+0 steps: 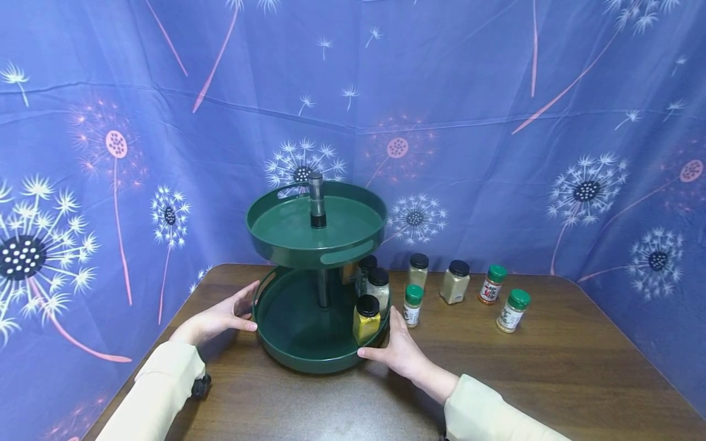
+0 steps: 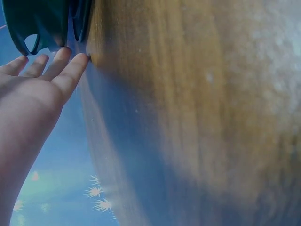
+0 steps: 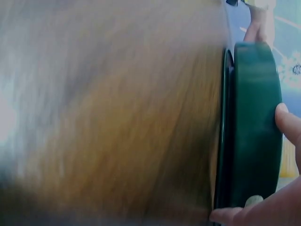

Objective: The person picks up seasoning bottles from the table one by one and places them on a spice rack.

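Observation:
A dark green two-tier round tray stand (image 1: 317,361) is on the table, with a metal post through its middle. On the right side of its lower tier are a jar of yellow powder (image 1: 366,324), a jar of pale contents (image 1: 380,293) and other black-lidded jars partly hidden behind. My left hand (image 1: 223,315) is at the lower tier's left side, fingers extended by the handle cutout; exact contact is unclear. On the opposite side my right hand (image 1: 399,349) touches the lower tier's wall, its thumb and fingers spread along it.
Right of the stand are two black-lidded jars (image 1: 455,283), a green-capped bottle (image 1: 412,306) close to my right hand, and two more green-capped bottles (image 1: 513,311). Blue dandelion-print cloth (image 1: 469,153) hangs around the wooden table (image 1: 579,367). The upper tier (image 1: 287,223) overhangs the lower.

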{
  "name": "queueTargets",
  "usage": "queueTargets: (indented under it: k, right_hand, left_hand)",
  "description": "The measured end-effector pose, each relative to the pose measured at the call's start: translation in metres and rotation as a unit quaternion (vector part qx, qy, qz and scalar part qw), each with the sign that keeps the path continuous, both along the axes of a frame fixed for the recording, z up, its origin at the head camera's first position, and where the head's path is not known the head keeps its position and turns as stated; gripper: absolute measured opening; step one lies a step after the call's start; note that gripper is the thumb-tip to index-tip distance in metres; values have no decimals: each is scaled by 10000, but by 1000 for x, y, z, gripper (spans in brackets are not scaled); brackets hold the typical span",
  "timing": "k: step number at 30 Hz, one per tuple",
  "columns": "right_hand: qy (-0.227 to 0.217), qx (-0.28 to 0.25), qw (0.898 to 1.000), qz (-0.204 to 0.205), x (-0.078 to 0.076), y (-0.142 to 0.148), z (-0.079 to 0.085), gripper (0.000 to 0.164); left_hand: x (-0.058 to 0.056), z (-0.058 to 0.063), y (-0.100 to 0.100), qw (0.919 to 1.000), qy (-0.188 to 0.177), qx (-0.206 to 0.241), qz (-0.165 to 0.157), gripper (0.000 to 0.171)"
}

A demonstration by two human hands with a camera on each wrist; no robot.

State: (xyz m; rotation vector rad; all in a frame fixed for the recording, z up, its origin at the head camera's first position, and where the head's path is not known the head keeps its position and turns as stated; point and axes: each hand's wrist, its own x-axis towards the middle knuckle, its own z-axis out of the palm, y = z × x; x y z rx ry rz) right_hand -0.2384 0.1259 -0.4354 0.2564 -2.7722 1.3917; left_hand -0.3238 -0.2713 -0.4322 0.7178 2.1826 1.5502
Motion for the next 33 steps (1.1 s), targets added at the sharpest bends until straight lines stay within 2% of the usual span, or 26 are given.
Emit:
queueTargets:
  k: [7, 12, 17, 23, 28, 33]
  right_hand:
    - [58, -77, 9997, 227, -12, 13, 2, 114]
    - [-197, -126, 9991, 365, -22, 22, 2, 111]
    - [-408, -153, 9982, 422, -25, 27, 2, 110]
    - [-195, 51, 9992, 336, -19, 25, 5, 110]
    - [121, 96, 9995, 292, -6, 15, 7, 111]
    - [170, 90, 9995, 248, 7, 6, 6, 112]
  left_hand:
    - [-1, -1, -1, 10000, -54, -14, -2, 95]
    - [-2, -2, -2, 10000, -54, -5, -37, 95]
    - [-3, -2, -1, 9999, -86, -81, -25, 96]
    - [-3, -2, -1, 9999, -39, -135, 31, 97]
    - [-3, -2, -2, 9999, -19, -141, 35, 97]
    - [-2, 0, 0, 10000, -32, -67, 24, 96]
